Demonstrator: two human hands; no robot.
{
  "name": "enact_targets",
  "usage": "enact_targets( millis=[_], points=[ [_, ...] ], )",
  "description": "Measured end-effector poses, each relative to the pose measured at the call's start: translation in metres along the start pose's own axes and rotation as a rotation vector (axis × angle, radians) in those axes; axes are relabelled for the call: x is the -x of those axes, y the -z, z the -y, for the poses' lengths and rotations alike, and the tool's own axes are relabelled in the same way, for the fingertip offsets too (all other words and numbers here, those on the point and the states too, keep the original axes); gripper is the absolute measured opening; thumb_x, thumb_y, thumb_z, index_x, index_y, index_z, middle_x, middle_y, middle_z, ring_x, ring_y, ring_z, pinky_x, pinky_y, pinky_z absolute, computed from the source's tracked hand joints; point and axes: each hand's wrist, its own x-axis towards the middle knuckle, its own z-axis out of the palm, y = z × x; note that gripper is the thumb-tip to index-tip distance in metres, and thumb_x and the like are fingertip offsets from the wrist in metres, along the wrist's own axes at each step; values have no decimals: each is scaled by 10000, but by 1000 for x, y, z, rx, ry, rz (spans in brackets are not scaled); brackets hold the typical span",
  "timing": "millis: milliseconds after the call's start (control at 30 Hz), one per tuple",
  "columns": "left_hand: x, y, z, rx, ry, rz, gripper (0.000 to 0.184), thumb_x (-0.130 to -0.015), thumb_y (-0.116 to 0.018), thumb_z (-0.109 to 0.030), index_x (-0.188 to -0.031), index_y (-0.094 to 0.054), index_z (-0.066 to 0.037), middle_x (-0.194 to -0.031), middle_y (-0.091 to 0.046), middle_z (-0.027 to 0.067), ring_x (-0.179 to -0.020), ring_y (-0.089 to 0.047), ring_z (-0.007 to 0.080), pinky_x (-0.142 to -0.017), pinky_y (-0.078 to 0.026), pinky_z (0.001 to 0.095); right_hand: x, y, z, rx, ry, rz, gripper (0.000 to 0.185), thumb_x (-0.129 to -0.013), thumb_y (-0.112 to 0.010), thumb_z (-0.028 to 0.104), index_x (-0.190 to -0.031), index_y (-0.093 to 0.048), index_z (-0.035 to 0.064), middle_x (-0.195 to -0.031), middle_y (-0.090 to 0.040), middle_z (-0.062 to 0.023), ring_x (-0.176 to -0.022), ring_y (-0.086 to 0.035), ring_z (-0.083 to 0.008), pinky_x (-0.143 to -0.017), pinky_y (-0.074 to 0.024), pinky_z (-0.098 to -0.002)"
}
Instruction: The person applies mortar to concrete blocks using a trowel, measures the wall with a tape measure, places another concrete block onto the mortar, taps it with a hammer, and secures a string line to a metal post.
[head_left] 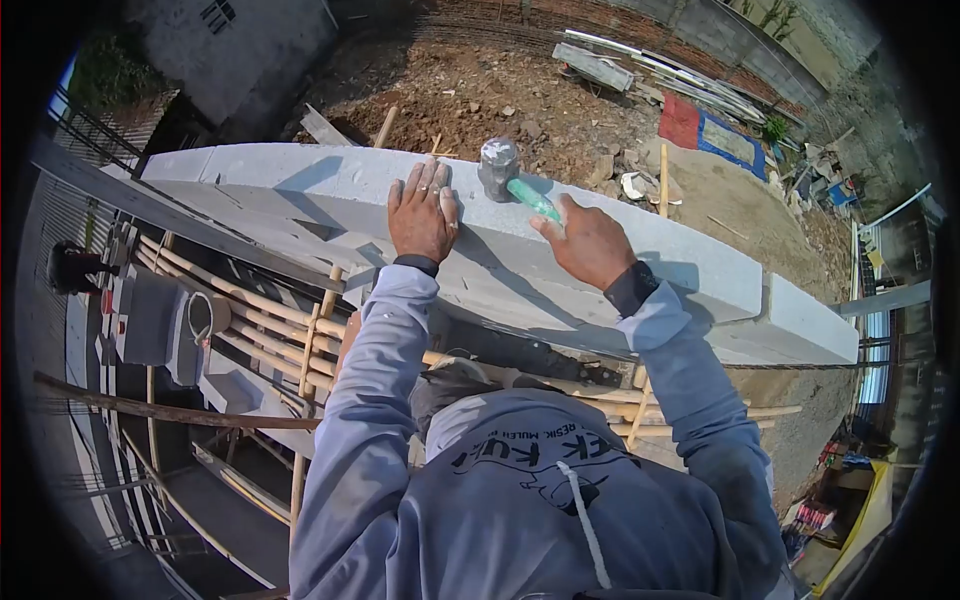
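My left hand [423,215] lies flat on the top edge of a pale block wall [340,190], fingers stretched forward and slightly apart. To its right, my right hand [590,240] is wrapped round the green handle [535,200] of a mallet [498,170]. The mallet's dark, thick head has a whitish, worn face turned up and is over the top of the wall; whether it touches the blocks I cannot tell. A joint shows between the long block [700,270] and the end block [805,320] on the right.
Bamboo scaffold poles [270,325] run along the near side below the wall. A bucket [205,315] and grey blocks [150,310] stand on the left. Beyond the wall lie bare soil [450,80], a sand heap [740,210] and a red and blue sheet [715,135].
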Motion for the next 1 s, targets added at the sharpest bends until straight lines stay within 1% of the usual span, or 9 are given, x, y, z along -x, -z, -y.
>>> enact_targets(
  millis=[33,333,467,567,667,767,800,867,1000],
  points=[
    [-1,2,-1,-6,-5,3,416,-929,-357,-272,-1288,-512,-129,-1371,-459,44,-1303,-366,193,-1094,-189,432,0,-4,-3,64,-47,72,500,-887,-527,412,-1046,-534,-62,-782,-622,-251,-773,-615,-405,-689,-471,-487],
    [-3,-1,2,-28,-35,-1,413,-933,-346,-262,-1285,-514,-127,-1369,-461,36,-1299,-372,199,-1088,-198,443,26,17,5,-112,99,-207,434,-874,-550,384,-1043,-539,-16,-733,-610,-229,-706,-614,-387,-633,-470,-490],
    [-3,4,1,-81,-57,22,417,-938,-330,-259,-1302,-499,-145,-1386,-442,20,-1306,-364,188,-1087,-201,444,22,1,-6,21,-63,49,432,-883,-533,372,-1046,-535,-29,-742,-621,-211,-713,-611,-398,-648,-472,-490],
    [-6,-10,9,-67,-64,0,428,-952,-291,-261,-1327,-473,-162,-1404,-421,12,-1320,-343,188,-1090,-198,434,34,-21,-38,-95,-42,-139,479,-874,-536,409,-1017,-542,-48,-748,-619,-223,-766,-606,-409,-715,-461,-494],
    [-2,-2,6,-87,-77,18,430,-959,-279,-261,-1337,-459,-167,-1408,-415,9,-1325,-335,185,-1092,-197,422,61,31,-42,-124,-111,-182,509,-863,-544,452,-1000,-553,-37,-731,-615,-222,-733,-606,-405,-672,-470,-477],
    [-2,-3,8,-93,-91,11,428,-950,-295,-256,-1338,-455,-168,-1415,-406,-5,-1326,-331,176,-1092,-192,417,86,91,-51,-124,-52,-203,358,-896,-552,358,-952,-565,5,-639,-571,-187,-578,-591,-322,-513,-435,-389],
    [-1,-3,8,-91,-91,15,429,-949,-296,-254,-1340,-453,-167,-1415,-405,-4,-1326,-330,176,-1092,-193,415,91,102,-54,-196,63,-337,367,-897,-553,369,-944,-565,5,-603,-556,-163,-538,-578,-305,-489,-415,-370],
    [-2,-1,8,-94,-90,16,432,-948,-297,-249,-1344,-449,-167,-1417,-403,-2,-1326,-329,178,-1091,-195,411,104,115,-55,-287,-9,-348,372,-905,-540,368,-977,-568,4,-600,-556,-150,-551,-584,-310,-499,-420,-367],
    [-2,-3,9,-85,-106,-8,429,-947,-295,-247,-1332,-462,-161,-1403,-421,17,-1321,-340,185,-1088,-204,407,121,75,-103,-54,-127,-281,407,-896,-559,364,-1051,-568,-12,-689,-608,-185,-640,-612,-348,-581,-463,-390]
  ],
)
